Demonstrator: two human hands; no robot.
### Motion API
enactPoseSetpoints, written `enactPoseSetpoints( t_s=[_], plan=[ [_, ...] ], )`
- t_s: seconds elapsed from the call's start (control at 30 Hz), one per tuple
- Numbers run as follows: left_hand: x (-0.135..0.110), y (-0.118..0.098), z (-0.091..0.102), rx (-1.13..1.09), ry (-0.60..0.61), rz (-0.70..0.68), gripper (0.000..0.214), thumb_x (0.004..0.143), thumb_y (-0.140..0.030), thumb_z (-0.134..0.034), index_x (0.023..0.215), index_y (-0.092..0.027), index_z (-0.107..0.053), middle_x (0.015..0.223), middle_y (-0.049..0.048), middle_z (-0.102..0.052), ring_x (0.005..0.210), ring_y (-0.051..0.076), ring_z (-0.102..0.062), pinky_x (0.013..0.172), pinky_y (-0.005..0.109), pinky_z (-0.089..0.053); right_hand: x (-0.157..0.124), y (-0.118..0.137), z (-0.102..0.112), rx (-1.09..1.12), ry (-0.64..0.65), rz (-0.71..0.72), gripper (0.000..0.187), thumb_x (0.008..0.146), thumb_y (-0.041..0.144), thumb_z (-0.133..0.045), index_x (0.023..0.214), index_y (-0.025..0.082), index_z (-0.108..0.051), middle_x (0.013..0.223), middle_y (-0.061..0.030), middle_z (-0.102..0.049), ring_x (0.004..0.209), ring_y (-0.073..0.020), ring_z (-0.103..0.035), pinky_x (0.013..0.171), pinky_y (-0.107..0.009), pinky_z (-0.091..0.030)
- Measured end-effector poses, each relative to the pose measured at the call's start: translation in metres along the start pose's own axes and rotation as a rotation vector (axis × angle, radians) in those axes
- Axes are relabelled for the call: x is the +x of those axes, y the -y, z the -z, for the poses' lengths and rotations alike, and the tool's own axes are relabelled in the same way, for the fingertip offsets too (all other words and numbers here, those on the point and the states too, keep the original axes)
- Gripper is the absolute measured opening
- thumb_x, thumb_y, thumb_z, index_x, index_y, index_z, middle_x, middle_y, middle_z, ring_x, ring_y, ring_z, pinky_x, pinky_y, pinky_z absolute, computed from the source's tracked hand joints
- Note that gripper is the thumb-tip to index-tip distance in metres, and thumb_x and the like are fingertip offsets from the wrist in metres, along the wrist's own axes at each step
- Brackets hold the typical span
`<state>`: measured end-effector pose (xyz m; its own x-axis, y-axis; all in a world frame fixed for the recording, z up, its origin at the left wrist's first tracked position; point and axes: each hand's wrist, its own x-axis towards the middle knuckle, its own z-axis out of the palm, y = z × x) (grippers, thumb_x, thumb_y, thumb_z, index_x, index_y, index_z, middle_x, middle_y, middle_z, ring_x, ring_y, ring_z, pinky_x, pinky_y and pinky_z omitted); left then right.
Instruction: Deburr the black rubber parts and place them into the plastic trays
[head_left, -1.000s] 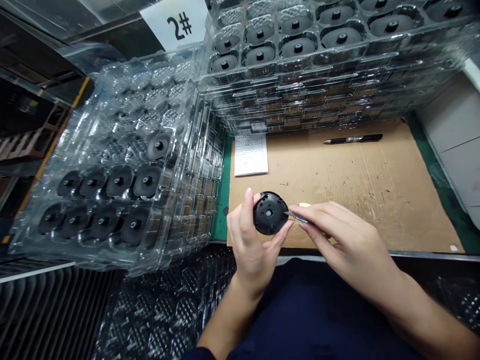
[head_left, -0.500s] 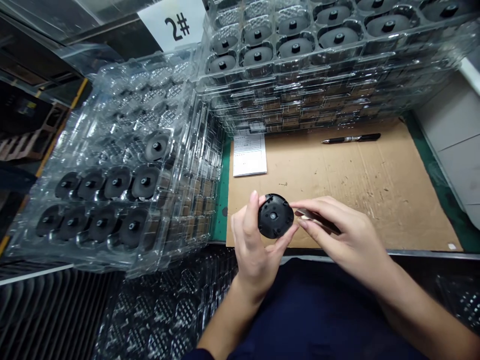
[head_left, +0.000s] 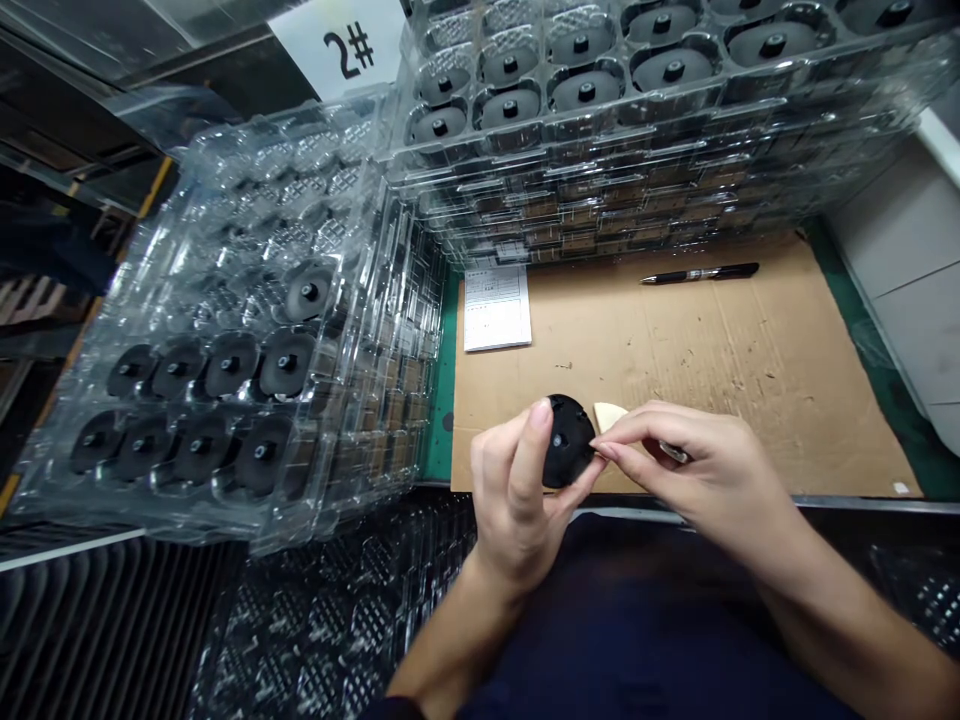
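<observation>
My left hand (head_left: 517, 490) grips a round black plastic disc (head_left: 568, 445) by its rim, above the cardboard. The disc's face is turned up, with a small hub in the middle and small raised parts near the edge. My right hand (head_left: 686, 465) is closed, its thumb and forefinger pinched against the disc's right edge. What lies in the pinch is too small to make out. A cream-coloured, wedge-shaped piece (head_left: 607, 414) shows just behind the right fingers. Something shiny glints inside the curled right hand, mostly hidden.
A cardboard sheet (head_left: 750, 370) covers the green bench. On it lie a pen (head_left: 699, 274) and a printed paper pad (head_left: 496, 310). Stacked clear trays with black discs rise at the left (head_left: 360, 330) and back (head_left: 600, 190). A "2#" sign (head_left: 341, 45) stands behind.
The disc has shifted slightly right and tilted in my left hand. My right fingertips have closed at its edge, and the cream piece has come into view; the dark strip in that hand no longer shows.
</observation>
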<state>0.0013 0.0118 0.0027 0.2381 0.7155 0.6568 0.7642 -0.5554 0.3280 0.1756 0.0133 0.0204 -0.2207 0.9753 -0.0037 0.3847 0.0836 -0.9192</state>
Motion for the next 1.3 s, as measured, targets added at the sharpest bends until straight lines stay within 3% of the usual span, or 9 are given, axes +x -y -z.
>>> enactPoseSetpoints(
  t_s=[0.23,0.43,0.7,0.9,1.0,1.07,1.17,1.23,1.3],
  plan=[
    [-0.002,-0.001,-0.001,-0.050,0.011,0.030,0.097,0.061,-0.024,-0.081,0.141,-0.016,-0.025,0.107,0.0122,-0.060,0.096,0.021,-0.059,0.084,0.036,-0.052,-0.002,-0.005,0.001,0.109,0.017,-0.110,0.010,0.083,0.030,-0.060,0.080,0.026,-0.069,0.080,0.0038,-0.068,0.074,-0.0103,-0.061,0.064,-0.021,-0.045],
    [-0.005,-0.002,-0.001,-0.123,0.040,0.077,0.102,0.059,-0.021,-0.082,0.142,-0.016,-0.023,0.110,0.0125,-0.058,0.099,0.021,-0.057,0.090,0.037,-0.049,-0.003,-0.007,0.000,0.062,0.017,-0.077,0.010,0.084,0.029,-0.059,0.082,0.025,-0.068,0.080,0.0040,-0.067,0.068,-0.0091,-0.060,0.059,-0.021,-0.043],
    [-0.008,-0.004,-0.001,-0.182,0.072,0.130,0.101,0.059,-0.022,-0.082,0.142,-0.015,-0.023,0.112,0.0118,-0.058,0.101,0.021,-0.056,0.093,0.036,-0.047,-0.006,-0.012,-0.002,0.192,0.027,-0.151,0.012,0.082,0.034,-0.062,0.079,0.026,-0.070,0.078,0.0033,-0.068,0.073,-0.0110,-0.061,0.066,-0.023,-0.045],
    [-0.006,-0.004,0.001,-0.212,0.095,0.135,0.097,0.062,-0.022,-0.080,0.141,-0.014,-0.025,0.114,0.0135,-0.057,0.102,0.022,-0.056,0.093,0.036,-0.046,-0.005,-0.008,0.000,0.116,0.060,-0.074,0.011,0.080,0.031,-0.064,0.092,0.029,-0.067,0.080,0.0054,-0.064,0.058,-0.0054,-0.047,0.051,-0.019,-0.036],
    [-0.007,-0.005,0.002,-0.237,0.140,0.124,0.093,0.065,-0.022,-0.078,0.141,-0.016,-0.024,0.114,0.0130,-0.057,0.102,0.022,-0.056,0.092,0.036,-0.047,-0.003,-0.009,-0.001,0.139,0.089,-0.033,0.004,0.080,0.027,-0.065,0.083,0.026,-0.066,0.077,0.0038,-0.059,0.062,-0.0063,-0.047,0.056,-0.020,-0.036],
    [-0.007,-0.006,0.002,-0.255,0.166,0.133,0.092,0.066,-0.023,-0.077,0.142,-0.017,-0.024,0.113,0.0120,-0.057,0.102,0.022,-0.056,0.092,0.036,-0.048,-0.003,-0.015,-0.002,0.329,0.097,-0.074,0.012,0.082,0.030,-0.062,0.072,0.022,-0.062,0.072,0.0026,-0.053,0.061,-0.0071,-0.045,0.055,-0.021,-0.035],
    [-0.009,-0.007,0.002,-0.283,0.198,0.176,0.092,0.067,-0.023,-0.077,0.142,-0.016,-0.023,0.112,0.0116,-0.057,0.104,0.021,-0.056,0.094,0.035,-0.047,-0.004,-0.027,-0.002,0.626,0.053,-0.207,0.031,0.081,0.048,-0.058,0.070,0.020,-0.051,0.066,0.0038,-0.041,0.047,-0.0055,-0.029,0.042,-0.022,-0.024],
    [-0.011,-0.008,0.003,-0.300,0.208,0.211,0.092,0.067,-0.024,-0.077,0.141,-0.015,-0.024,0.113,0.0118,-0.057,0.105,0.021,-0.055,0.094,0.035,-0.046,-0.007,-0.034,-0.002,0.617,-0.011,-0.252,0.038,0.080,0.056,-0.054,0.071,0.020,-0.048,0.063,0.0047,-0.036,0.045,-0.0052,-0.022,0.039,-0.022,-0.019],
    [-0.012,-0.008,0.004,-0.318,0.204,0.240,0.093,0.066,-0.026,-0.078,0.141,-0.015,-0.024,0.113,0.0118,-0.057,0.104,0.021,-0.055,0.093,0.036,-0.047,-0.012,-0.038,0.000,0.515,-0.070,-0.255,0.038,0.080,0.057,-0.054,0.073,0.020,-0.050,0.060,0.0047,-0.036,0.045,-0.0064,-0.026,0.040,-0.022,-0.021]
  ],
)
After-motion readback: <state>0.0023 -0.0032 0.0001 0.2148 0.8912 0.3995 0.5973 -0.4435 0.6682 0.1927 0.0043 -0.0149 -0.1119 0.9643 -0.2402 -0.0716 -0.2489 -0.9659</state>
